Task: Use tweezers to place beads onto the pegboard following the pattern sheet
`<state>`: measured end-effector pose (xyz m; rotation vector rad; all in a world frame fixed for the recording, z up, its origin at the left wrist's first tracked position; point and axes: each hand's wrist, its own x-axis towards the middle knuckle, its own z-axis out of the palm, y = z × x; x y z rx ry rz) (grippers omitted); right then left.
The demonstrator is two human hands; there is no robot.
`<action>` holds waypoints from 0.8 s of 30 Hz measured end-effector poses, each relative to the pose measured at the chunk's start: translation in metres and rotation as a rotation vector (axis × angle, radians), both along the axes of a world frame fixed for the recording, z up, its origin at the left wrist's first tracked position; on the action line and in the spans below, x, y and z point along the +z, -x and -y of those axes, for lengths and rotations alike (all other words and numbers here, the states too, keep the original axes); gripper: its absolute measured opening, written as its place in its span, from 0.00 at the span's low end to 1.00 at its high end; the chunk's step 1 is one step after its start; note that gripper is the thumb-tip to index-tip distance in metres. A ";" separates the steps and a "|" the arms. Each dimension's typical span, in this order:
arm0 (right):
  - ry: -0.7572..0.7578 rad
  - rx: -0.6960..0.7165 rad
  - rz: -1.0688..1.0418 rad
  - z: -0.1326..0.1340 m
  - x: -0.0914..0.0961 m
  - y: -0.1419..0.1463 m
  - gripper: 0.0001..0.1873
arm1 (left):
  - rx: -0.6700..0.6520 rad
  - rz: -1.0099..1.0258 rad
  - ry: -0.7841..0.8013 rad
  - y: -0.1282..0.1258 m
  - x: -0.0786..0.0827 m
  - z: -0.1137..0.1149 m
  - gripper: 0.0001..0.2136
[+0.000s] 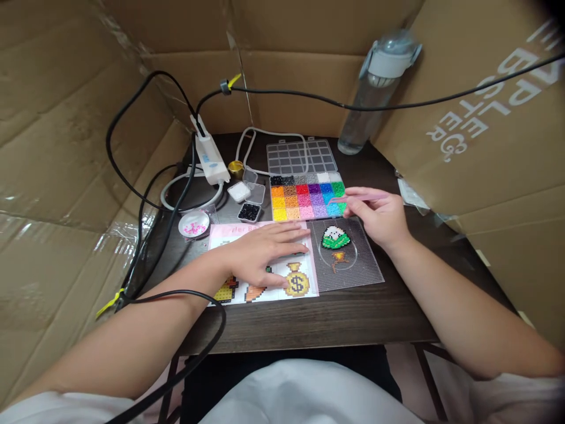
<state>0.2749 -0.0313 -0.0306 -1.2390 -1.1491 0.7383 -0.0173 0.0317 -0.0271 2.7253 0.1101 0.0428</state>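
Observation:
My left hand [260,253] lies flat, fingers spread, on a printed pattern sheet [276,291] that shows a money bag and other pixel pictures. Pink tweezers [375,196] are pinched in my right hand [377,215]. Their tips reach over the blue and green compartments of the bead box [304,197], which is sorted by colour. In front of that hand lies a dark mesh pegboard [366,271]. On it rest a white and green bead figure [335,237] and a small orange and brown bead piece [339,257]. Whether the tweezers hold a bead is too small to tell.
Left of the bead box stand small boxes of white beads [239,191] and black beads [249,212], and a dish of pink beads [194,224]. A power strip [209,154] with loose black cables is behind them. A water bottle [371,94] stands at the back right. Cardboard walls surround the table.

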 end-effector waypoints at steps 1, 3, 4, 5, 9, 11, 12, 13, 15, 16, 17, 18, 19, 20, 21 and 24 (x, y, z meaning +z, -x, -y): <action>-0.011 0.001 0.036 0.000 0.000 0.002 0.06 | 0.001 0.000 0.004 0.000 0.000 0.000 0.37; -0.039 0.010 0.071 0.000 -0.001 0.006 0.04 | 0.006 0.002 0.011 0.000 0.000 0.000 0.38; -0.054 0.011 0.080 -0.001 -0.001 0.007 0.04 | 0.010 0.005 0.014 0.001 -0.001 0.000 0.38; -0.065 0.010 0.094 -0.002 -0.001 0.009 0.05 | 0.013 0.008 0.018 0.001 -0.001 0.001 0.38; -0.108 -0.004 0.213 -0.007 -0.003 0.012 0.07 | 0.026 0.020 0.045 0.005 -0.002 0.002 0.40; -0.129 0.001 0.265 -0.009 -0.004 0.015 0.08 | 0.045 0.008 0.057 0.006 -0.002 0.002 0.40; -0.132 0.006 0.283 -0.010 -0.004 0.017 0.08 | 0.054 0.003 0.064 0.007 -0.002 0.002 0.40; -0.131 0.014 0.297 -0.011 -0.004 0.019 0.08 | 0.062 -0.002 0.069 0.008 -0.002 0.003 0.40; -0.125 0.032 0.318 -0.014 -0.005 0.025 0.09 | 0.070 -0.005 0.077 0.008 -0.002 0.003 0.40; -0.123 0.043 0.328 -0.015 -0.006 0.027 0.09 | 0.070 -0.005 0.080 0.009 -0.003 0.003 0.40; -0.124 0.053 0.337 -0.016 -0.006 0.030 0.09 | 0.069 0.000 0.083 0.009 -0.004 0.003 0.39; -0.125 0.061 0.344 -0.017 -0.006 0.033 0.09 | 0.067 0.007 0.086 0.009 -0.005 0.003 0.39; -0.121 0.067 0.349 -0.018 -0.005 0.035 0.09 | 0.063 0.018 0.089 0.009 -0.006 0.003 0.39; -0.113 0.070 0.350 -0.019 -0.004 0.038 0.09 | 0.059 0.033 0.092 0.009 -0.007 0.003 0.39; -0.101 0.068 0.346 -0.020 -0.002 0.040 0.09 | 0.054 0.048 0.095 0.009 -0.009 0.003 0.39; -0.043 0.053 0.304 -0.024 0.002 0.043 0.11 | 0.050 0.073 0.104 0.009 -0.011 0.003 0.38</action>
